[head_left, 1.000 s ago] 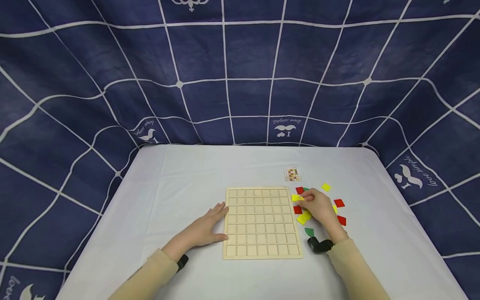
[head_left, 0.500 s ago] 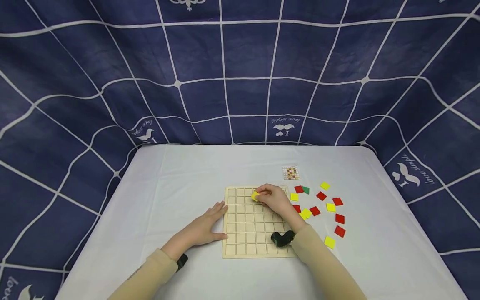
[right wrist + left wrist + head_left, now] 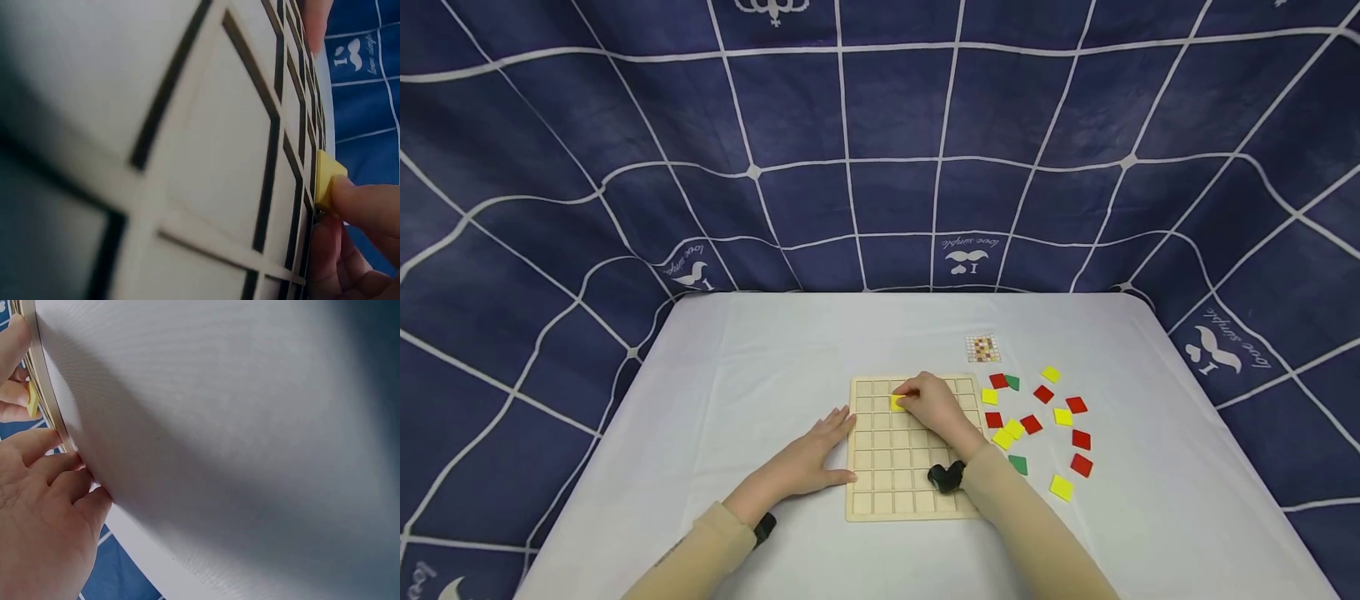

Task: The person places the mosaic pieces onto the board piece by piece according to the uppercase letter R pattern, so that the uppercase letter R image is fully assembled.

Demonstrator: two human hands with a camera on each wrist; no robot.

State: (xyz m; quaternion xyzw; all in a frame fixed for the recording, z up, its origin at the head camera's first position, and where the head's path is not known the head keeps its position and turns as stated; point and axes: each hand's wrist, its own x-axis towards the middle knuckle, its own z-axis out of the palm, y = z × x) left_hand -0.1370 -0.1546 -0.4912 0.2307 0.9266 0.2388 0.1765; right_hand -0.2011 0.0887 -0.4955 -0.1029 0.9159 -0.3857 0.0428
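A pale wooden grid board [image 3: 882, 459] with shallow square cells lies on the white table. My right hand [image 3: 931, 406] pinches a yellow square tile [image 3: 897, 403] at a cell in the second row from the far edge. In the right wrist view the yellow tile [image 3: 327, 180] is tilted against the board's grid, held between thumb and fingers. My left hand [image 3: 811, 457] rests at the board's left edge with its fingers spread. The left wrist view shows the left fingers [image 3: 53, 464] touching the board's rim.
Right of the board lie loose red tiles [image 3: 1032, 424], yellow tiles [image 3: 1062, 487] and green pieces [image 3: 1018, 465]. A small printed pattern card [image 3: 983, 348] lies beyond the board's far right corner. Blue gridded cloth [image 3: 895, 200] hangs behind the table.
My right hand has moved left from the loose tiles to the board with a yellow tile, then slightly farther left and down onto a cell. The left hand has stayed at the board's edge.
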